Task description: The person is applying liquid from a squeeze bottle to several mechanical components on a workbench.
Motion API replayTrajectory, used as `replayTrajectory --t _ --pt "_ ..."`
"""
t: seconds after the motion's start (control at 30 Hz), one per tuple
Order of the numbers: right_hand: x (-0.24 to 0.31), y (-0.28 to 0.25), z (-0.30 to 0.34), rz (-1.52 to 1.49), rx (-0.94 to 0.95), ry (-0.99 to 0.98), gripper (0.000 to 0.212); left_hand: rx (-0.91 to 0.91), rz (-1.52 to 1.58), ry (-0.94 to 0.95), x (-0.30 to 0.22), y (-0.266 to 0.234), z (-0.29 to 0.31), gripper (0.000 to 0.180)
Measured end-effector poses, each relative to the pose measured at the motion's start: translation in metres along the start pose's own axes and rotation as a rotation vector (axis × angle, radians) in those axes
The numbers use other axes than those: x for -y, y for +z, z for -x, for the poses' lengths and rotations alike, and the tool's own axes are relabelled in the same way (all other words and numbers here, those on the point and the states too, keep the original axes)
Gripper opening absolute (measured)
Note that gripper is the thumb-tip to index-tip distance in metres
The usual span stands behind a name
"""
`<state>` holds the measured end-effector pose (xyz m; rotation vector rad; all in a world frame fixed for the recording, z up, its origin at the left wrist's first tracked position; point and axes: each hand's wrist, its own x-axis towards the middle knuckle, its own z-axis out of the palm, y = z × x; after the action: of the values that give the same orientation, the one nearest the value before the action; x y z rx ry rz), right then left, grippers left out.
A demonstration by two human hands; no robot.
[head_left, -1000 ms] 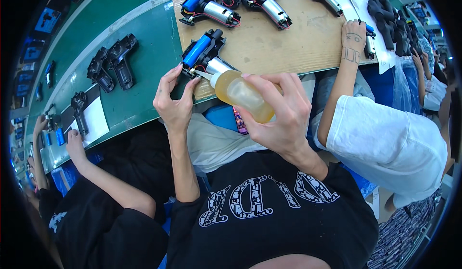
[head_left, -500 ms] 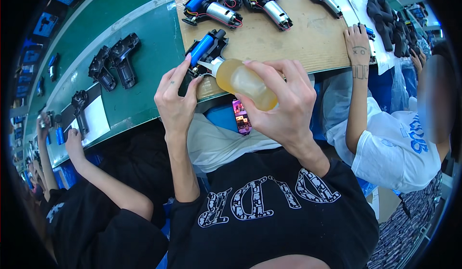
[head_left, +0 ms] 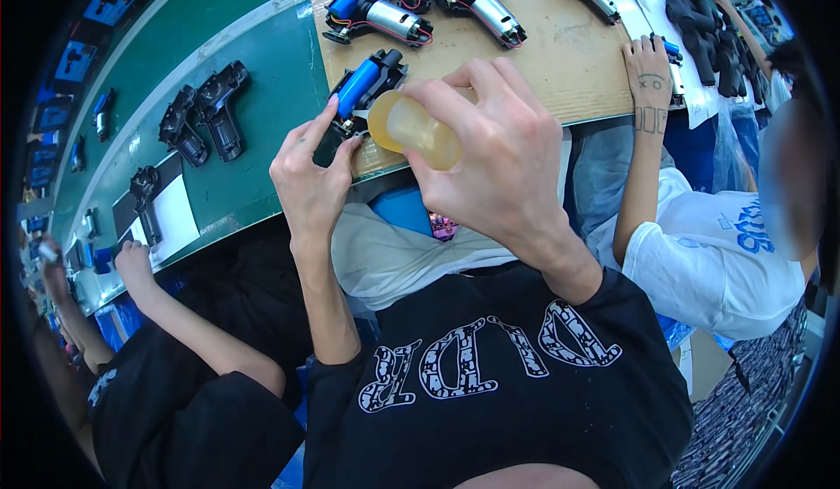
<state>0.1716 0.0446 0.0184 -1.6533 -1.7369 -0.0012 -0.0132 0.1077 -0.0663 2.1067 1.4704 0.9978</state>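
A squeeze bottle (head_left: 411,130) of yellowish liquid is in my right hand (head_left: 494,130), its fingers wrapped round the body. The bottle tips over a half-assembled power tool (head_left: 367,85), a black shell with a blue cylinder in it; the nozzle is hidden behind the bottle. My left hand (head_left: 306,170) grips the near end of that tool between thumb and forefinger. It lies at the left edge of a cardboard sheet (head_left: 560,78). Behind it sit several similar tools (head_left: 389,18) with silver motors and red and yellow wires.
Black shell halves (head_left: 223,108) lie on the green table (head_left: 271,87) to the left. At right, a co-worker's hand (head_left: 649,73) rests by another tool, near a pile of black parts (head_left: 713,47). Another person's hand (head_left: 133,266) is at left. A phone (head_left: 444,227) shows below the bottle.
My right hand has moved left and up, tipping the bottle more steeply, so its nozzle no longer shows. My left hand keeps its hold on the tool.
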Motion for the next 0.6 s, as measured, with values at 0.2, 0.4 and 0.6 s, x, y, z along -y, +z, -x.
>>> replayTrajectory --t 0.2,0.4,0.6 --pt "0.000 -0.004 -0.007 -0.006 0.042 0.001 0.044 0.023 0.011 -0.066 -0.004 -0.003 -0.003 0.057" --pt "-0.007 -0.005 -0.001 -0.072 0.014 0.017 0.048 0.023 0.024 -0.104 -0.005 -0.003 -0.004 0.055" --pt "-0.007 -0.005 0.013 -0.079 -0.007 0.058 0.048 0.005 0.038 -0.035 -0.003 -0.003 -0.003 0.057"
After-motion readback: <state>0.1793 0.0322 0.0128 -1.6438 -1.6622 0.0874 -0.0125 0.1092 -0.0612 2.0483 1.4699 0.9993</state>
